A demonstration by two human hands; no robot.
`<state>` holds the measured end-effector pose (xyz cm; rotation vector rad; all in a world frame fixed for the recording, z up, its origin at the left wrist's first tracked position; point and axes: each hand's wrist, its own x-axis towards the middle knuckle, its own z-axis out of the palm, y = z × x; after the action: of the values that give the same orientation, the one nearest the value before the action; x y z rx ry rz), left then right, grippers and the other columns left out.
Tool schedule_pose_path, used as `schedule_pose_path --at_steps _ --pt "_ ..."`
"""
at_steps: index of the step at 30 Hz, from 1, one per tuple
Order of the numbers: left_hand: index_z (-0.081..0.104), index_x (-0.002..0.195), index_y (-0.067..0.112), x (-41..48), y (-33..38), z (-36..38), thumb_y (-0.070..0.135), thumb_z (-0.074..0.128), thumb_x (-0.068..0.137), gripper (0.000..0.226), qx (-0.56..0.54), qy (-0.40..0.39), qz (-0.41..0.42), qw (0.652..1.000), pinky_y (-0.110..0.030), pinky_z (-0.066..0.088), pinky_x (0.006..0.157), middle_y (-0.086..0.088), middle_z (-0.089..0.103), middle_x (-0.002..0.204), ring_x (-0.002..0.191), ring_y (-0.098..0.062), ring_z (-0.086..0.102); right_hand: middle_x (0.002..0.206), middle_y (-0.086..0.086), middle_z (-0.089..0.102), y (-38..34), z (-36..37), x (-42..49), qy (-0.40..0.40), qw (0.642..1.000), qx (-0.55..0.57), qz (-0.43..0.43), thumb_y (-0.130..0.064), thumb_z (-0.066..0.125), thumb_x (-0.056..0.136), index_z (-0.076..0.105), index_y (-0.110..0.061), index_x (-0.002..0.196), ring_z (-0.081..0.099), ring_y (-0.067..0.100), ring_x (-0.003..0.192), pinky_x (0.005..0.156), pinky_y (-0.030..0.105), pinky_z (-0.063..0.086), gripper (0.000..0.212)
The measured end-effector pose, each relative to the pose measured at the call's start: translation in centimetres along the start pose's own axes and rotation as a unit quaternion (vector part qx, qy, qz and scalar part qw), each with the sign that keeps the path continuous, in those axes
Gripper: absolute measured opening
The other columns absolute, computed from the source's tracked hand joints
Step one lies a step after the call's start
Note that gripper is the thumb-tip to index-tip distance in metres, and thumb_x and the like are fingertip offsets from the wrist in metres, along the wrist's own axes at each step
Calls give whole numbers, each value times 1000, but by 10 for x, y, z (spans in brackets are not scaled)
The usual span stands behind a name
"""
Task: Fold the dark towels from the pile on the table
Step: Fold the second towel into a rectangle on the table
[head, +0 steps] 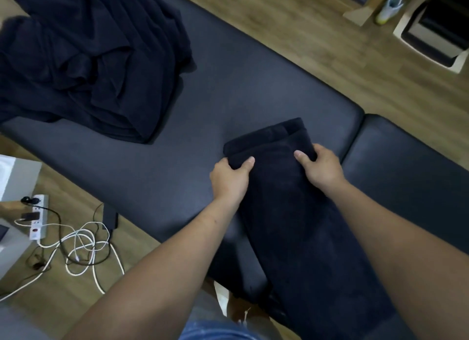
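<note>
A long folded dark towel (299, 212) lies on the padded surface (253, 86), its long axis running from the person toward the far edge. Left hand (229, 178) and right hand (322, 168) each grip its far fold, thumbs on top. The pile (86, 60) sits far-left.

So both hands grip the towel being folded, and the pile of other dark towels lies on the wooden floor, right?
Not quite. The head view shows the pile lying on the dark padded table, not the floor. The left hand and right hand do both grip the towel being folded.
</note>
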<state>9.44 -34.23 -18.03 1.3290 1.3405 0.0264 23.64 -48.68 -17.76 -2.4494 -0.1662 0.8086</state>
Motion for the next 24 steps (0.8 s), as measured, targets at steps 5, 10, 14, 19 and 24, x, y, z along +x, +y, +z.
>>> schedule_pose_path --at_steps 5,10,14,19,24 --pt "51 130 16 -1 5 9 49 70 83 61 49 34 -23 998 -38 51 97 -4 62 126 117 -29 60 111 -13 62 5 -10 -8 -35 999 34 -5 -53 63 89 55 -25 132 60 10 101 82 24 43 52" --pt "23 149 8 -20 -3 23 57 56 92 82 115 56 30 991 -43 42 103 -11 51 142 130 -30 50 119 -18 54 39 -9 -41 -39 999 27 -20 -52 56 93 39 -30 147 51 6 112 94 21 37 60" --pt "24 149 10 -42 -24 21 60 70 79 97 89 24 54 994 -41 43 107 -6 50 143 131 -24 49 137 -7 58 55 -7 -45 -18 999 49 -8 -57 59 90 38 -29 149 54 14 126 102 24 40 68" --pt "33 142 15 -80 -60 29 56 75 77 87 80 24 48 995 -39 49 101 0 55 135 123 -19 56 139 -9 57 69 -14 -53 -36 998 44 -13 -61 59 87 39 -33 148 53 14 127 102 27 41 70" --pt "38 137 14 -107 -77 42 44 79 79 76 71 27 45 996 -37 51 98 -3 58 131 119 -21 59 122 -11 64 92 -24 -77 -42 999 6 -13 -58 56 90 46 -36 141 60 14 114 91 27 45 56"
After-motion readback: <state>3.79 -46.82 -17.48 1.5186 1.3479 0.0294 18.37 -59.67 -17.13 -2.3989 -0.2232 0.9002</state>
